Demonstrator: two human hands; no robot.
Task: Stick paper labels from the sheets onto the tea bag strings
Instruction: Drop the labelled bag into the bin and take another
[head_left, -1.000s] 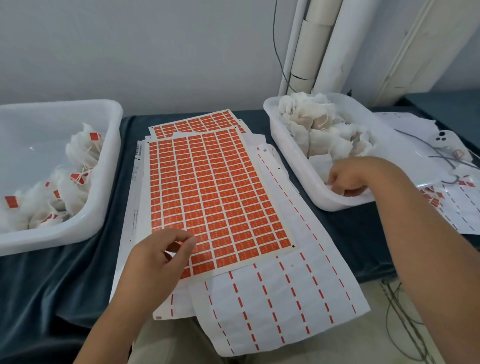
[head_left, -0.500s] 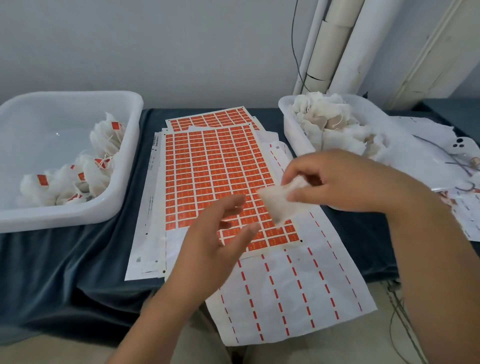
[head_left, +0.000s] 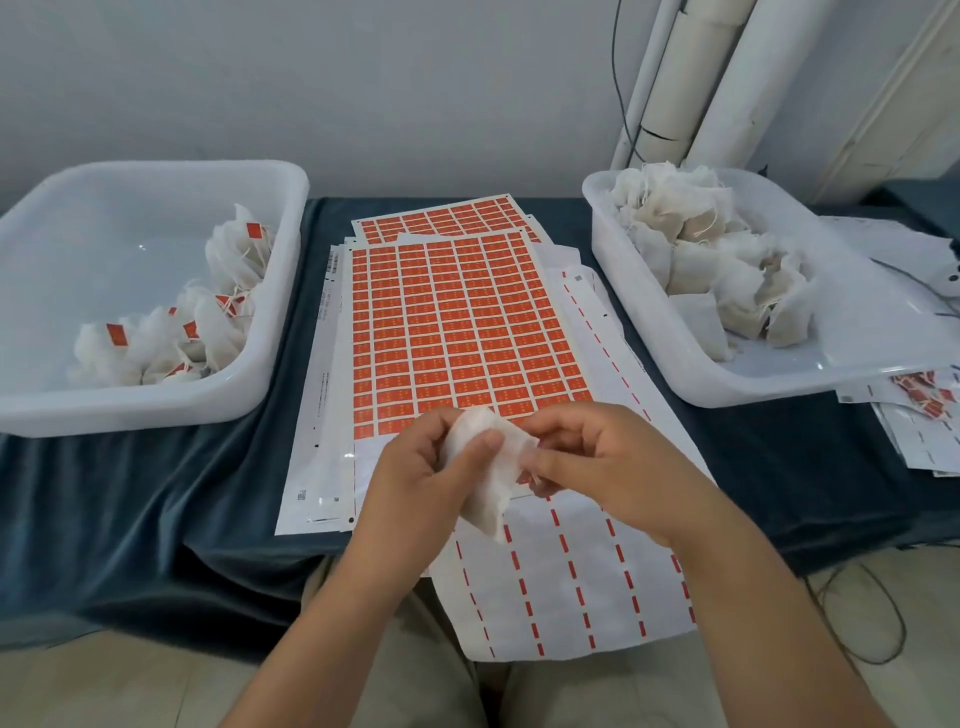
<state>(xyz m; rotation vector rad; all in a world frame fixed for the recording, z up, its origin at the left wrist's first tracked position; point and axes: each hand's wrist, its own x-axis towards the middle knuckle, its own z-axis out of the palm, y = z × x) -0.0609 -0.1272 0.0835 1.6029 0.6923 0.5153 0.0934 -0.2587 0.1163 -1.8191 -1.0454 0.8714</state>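
Note:
A white tea bag (head_left: 491, 483) hangs between both hands over the near end of the orange label sheet (head_left: 457, 322). My left hand (head_left: 421, 483) grips the bag's left side with thumb on top. My right hand (head_left: 597, 467) pinches its right edge; the string is hidden behind the fingers. The sheet lies on a stack of papers in the middle of the table. A white tub (head_left: 649, 332) on the right holds unlabelled tea bags (head_left: 691, 260). Another white tub (head_left: 270, 291) on the left holds tea bags with orange labels (head_left: 192, 322).
A used backing sheet (head_left: 571, 587) with orange strips hangs over the table's front edge. More spent sheets (head_left: 914, 431) lie at the far right. A dark blue cloth (head_left: 156, 493) covers the table. White pipes (head_left: 691, 83) and a cable stand behind the right tub.
My right hand took a tea bag from the right tub and carried it to the middle. My left hand left the sheet and now grips the bag too.

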